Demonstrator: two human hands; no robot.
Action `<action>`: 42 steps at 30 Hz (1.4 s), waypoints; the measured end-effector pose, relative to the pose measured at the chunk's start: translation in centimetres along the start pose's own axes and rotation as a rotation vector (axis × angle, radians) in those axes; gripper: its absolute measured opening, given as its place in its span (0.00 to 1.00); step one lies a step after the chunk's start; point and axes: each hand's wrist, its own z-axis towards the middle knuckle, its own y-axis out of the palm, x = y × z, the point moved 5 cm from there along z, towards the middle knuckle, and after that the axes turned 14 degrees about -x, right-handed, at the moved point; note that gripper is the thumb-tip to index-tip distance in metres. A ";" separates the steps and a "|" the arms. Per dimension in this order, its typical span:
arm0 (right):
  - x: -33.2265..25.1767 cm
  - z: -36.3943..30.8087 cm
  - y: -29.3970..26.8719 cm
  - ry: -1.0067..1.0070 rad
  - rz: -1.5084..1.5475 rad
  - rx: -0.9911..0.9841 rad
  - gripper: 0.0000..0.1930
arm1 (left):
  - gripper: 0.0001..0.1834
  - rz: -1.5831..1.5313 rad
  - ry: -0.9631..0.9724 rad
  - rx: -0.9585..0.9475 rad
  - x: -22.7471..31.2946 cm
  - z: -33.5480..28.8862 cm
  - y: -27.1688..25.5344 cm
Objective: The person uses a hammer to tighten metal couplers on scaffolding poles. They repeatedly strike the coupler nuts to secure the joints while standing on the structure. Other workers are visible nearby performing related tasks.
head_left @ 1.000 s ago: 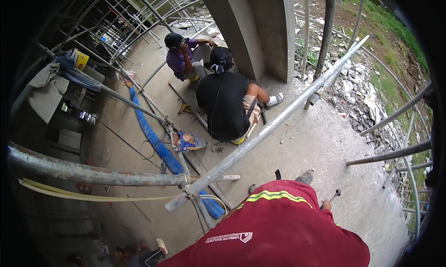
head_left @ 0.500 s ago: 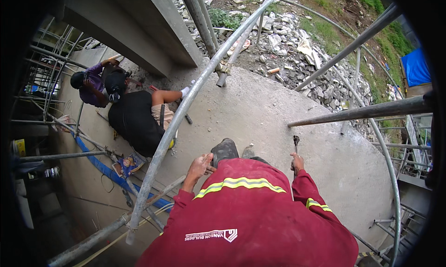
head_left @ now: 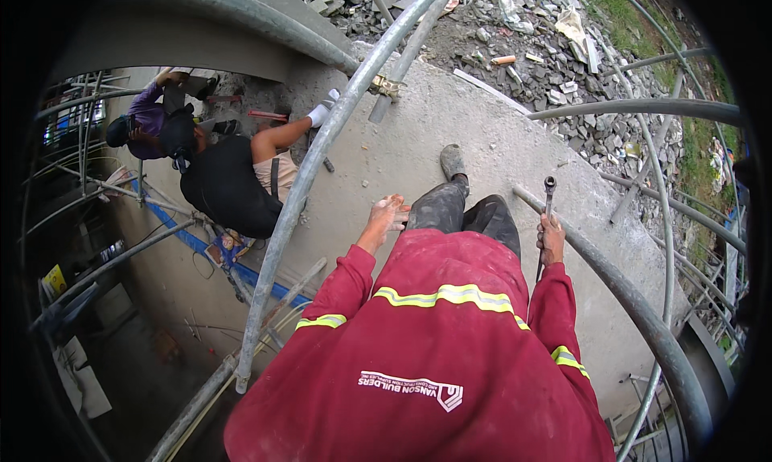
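Observation:
My right hand is wrapped round the shaft of a metal wrench. The ring-shaped head of the tool points up and away from me, and its thin tail end sticks out below my fist. Beside my thigh, my left hand is empty, with its fingers stretched out. Dark, dusty trousers show between my hands. One grey, dirty boot stands ahead on the concrete slab; the other foot is hidden.
A long galvanized pipe slants across my left, clamped by a coupler to another pipe. A curved-looking pipe passes close at right. Two people crouch at left, one in a black shirt. Rubble lies beyond the slab's edge.
My view has shifted over the slab, and one boot now shows farther forward. The wrench is still in my right hand. My left hand's fingers are more spread.

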 end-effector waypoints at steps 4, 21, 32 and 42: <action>-6.5 4.7 -1.4 -0.001 0.425 -0.010 0.16 | 0.36 0.057 0.181 0.052 9.0 1.3 1.5; -45.8 35.6 15.3 0.104 0.505 -0.444 0.20 | 0.45 -1.336 0.461 0.540 19.1 11.6 -6.0; -49.4 49.8 30.0 -0.007 0.374 -0.389 0.22 | 0.48 -1.585 0.596 0.802 23.4 16.7 -5.8; -50.8 57.2 38.8 0.027 0.992 -0.421 0.25 | 0.33 -1.872 0.612 0.756 21.8 17.1 -7.0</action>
